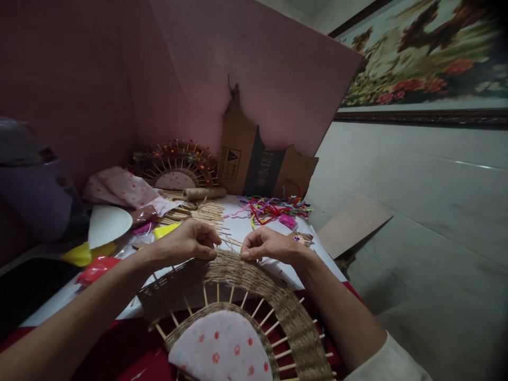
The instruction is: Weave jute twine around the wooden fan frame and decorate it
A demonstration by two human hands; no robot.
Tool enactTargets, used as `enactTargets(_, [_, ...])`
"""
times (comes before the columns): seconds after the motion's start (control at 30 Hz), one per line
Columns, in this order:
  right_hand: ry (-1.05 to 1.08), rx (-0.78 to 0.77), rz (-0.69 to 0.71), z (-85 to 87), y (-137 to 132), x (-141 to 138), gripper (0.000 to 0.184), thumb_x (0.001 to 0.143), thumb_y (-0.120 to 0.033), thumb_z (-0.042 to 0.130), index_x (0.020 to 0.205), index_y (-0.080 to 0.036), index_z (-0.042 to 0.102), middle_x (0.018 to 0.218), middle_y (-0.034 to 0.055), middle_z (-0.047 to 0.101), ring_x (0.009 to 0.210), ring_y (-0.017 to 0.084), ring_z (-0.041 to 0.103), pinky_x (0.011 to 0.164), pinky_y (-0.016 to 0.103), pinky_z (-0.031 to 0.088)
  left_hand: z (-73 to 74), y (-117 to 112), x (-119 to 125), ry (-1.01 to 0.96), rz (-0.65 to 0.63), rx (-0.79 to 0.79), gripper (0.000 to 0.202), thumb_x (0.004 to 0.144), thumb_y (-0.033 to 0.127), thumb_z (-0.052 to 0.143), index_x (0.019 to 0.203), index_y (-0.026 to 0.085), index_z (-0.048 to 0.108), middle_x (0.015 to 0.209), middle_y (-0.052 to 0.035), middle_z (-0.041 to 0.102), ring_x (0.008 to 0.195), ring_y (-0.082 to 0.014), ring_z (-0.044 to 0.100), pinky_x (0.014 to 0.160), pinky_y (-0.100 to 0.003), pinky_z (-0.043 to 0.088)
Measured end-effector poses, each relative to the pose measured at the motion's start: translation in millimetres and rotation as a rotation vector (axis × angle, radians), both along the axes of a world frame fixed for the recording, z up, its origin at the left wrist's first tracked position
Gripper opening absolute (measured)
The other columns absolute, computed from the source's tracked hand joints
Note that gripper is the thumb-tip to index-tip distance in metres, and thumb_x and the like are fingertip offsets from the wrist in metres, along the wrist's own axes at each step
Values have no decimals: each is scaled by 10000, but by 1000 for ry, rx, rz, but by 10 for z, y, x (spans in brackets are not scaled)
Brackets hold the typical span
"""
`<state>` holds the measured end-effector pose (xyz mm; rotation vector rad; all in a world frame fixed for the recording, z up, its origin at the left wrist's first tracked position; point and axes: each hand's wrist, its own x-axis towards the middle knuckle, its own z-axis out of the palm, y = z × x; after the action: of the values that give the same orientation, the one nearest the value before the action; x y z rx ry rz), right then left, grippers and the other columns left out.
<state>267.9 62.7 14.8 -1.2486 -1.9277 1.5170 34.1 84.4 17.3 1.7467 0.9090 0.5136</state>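
A half-round woven piece [278, 307] lies in front of me, made of jute twine wound over wooden sticks around a white dotted fabric centre [222, 349]. My left hand [186, 241] is closed in a pinch at the top edge of the weave. My right hand [270, 246] pinches the twine at the same edge, a little to the right. The two hands are a few centimetres apart, fingertips facing each other over the protruding stick ends.
Loose wooden sticks [198, 211] and a twine spool [204, 193] lie behind the hands. Coloured pipe cleaners [273, 206] sit on the white table. A finished decorated fan [177, 164], dotted cloth [123, 188], torn cardboard [254, 164] and a pink board [238, 69] stand at the back.
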Motion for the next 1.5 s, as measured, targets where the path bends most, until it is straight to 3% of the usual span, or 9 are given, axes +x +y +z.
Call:
enactTargets(0.37, [18,-26,8,18,-41,-7,323,645,-423,711,722,-119,636,594,-30,555,513,57,428,486,194,304,-10,2,12,-4,10,-45,266,573,257,696,790,144,591,601,41,548,550,-99,483,522,-222,334])
enactTargets(0.83, [90,-15,-71,-7,-45,-27,216,631,-304,719,686,-114,631,587,-24,550,526,66,433,505,210,293,-56,40,-8,-24,-10,-30,245,598,256,692,784,137,586,614,31,555,559,-100,479,529,-228,327])
enactTargets(1.33, [163,-9,-56,-61,-25,-16,123,672,-238,650,684,-120,620,575,-26,511,524,73,401,513,221,267,-62,53,-2,-57,-47,-7,251,620,261,649,817,143,548,580,61,479,538,-87,421,514,-220,273])
enactTargets(1.5, [163,7,-69,-63,-25,-17,122,658,-235,659,668,-118,625,581,-20,516,535,76,400,521,226,260,-62,43,-8,-63,-50,-14,253,648,285,646,834,136,561,612,44,517,560,-94,458,529,-227,318])
